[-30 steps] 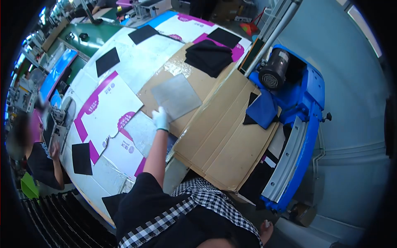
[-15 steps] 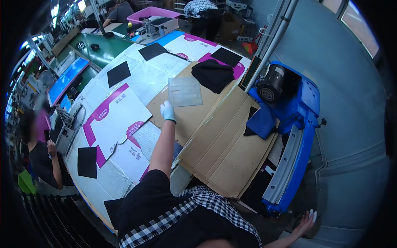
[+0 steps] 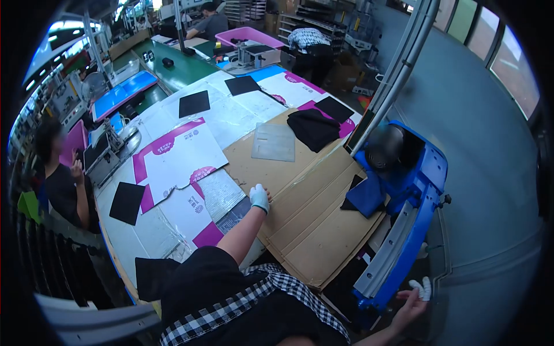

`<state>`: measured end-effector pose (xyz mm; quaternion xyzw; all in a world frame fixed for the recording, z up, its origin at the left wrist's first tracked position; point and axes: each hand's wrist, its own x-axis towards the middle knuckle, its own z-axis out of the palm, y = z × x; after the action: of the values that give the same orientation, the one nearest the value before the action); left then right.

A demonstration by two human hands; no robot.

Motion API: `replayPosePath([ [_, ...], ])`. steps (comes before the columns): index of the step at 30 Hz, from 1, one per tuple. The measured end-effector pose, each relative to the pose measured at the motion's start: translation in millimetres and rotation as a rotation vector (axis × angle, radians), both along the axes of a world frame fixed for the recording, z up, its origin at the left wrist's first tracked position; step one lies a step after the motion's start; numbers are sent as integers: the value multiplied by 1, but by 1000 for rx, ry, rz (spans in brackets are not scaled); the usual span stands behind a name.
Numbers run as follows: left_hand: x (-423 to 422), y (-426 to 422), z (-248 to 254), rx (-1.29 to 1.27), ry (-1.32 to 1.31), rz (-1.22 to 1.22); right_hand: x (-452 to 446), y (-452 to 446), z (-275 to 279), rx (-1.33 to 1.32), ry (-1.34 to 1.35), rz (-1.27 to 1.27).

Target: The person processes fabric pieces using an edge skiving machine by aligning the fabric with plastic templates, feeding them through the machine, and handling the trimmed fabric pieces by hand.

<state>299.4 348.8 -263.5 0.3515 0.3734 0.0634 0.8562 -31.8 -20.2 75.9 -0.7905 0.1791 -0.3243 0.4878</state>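
My left hand (image 3: 259, 196), in a white glove, is over the brown cardboard (image 3: 306, 199) with its fingers loosely bent and slightly apart. I see nothing in it. Beyond it a clear plastic template (image 3: 273, 142) lies flat on the board, apart from the hand. A heap of black fabric (image 3: 313, 129) is just right of the template. My right hand (image 3: 413, 302) hangs low at the right, off the table, beside the blue machine (image 3: 424, 184). White coverings sit on some of its fingertips, its fingers are apart, and it holds nothing visible.
Several black fabric pieces (image 3: 194, 104) lie around the white and magenta printed sheets (image 3: 180, 153). A dark blue piece (image 3: 367, 196) rests at the cardboard's right side. A metal pole (image 3: 398, 75) rises near the machine. A co-worker (image 3: 66, 179) sits at the left.
My left hand has drawn back from the template's edge toward me. The template stays on the cardboard. My right hand remains low by the machine, and the view has shifted.
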Motion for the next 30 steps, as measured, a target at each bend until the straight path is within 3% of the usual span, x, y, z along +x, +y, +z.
replayPosePath([
  [4, -24, -5, 9, -21, -35, 100, -6, -4, 2, 98, 79, 195],
  [7, -59, -20, 34, 70, 91, 129, -5, -1, 12, 153, 160, 302],
  [10, -101, -19, 35, -141, -27, 58, -7, -2, 15, 135, 213, 371],
  [11, -114, -25, 41, -9, 80, 49, -7, -4, 12, 114, 218, 383],
  [14, -148, -9, 14, -199, -89, -89, -9, 3, 20, 9, 214, 343],
  [15, -162, -16, 40, -60, 63, -14, -9, 4, 20, -15, 203, 368],
  [19, -217, -3, 36, -103, 22, -115, -10, -4, 13, -13, 182, 444],
  [22, -275, -6, 36, 124, 177, -313, -11, -9, 8, -115, 186, 479],
  [25, -345, -3, -6, 449, 274, -511, -12, -7, 8, -69, 170, 476],
  [28, -412, 10, -26, 761, 507, -968, -10, -5, 9, -71, 159, 502],
  [29, -436, 27, -68, 1161, 507, -1177, -11, -2, 11, -86, 178, 489],
  [30, -455, 31, -65, 1246, 601, -1291, -13, -1, 13, -109, 192, 468],
])
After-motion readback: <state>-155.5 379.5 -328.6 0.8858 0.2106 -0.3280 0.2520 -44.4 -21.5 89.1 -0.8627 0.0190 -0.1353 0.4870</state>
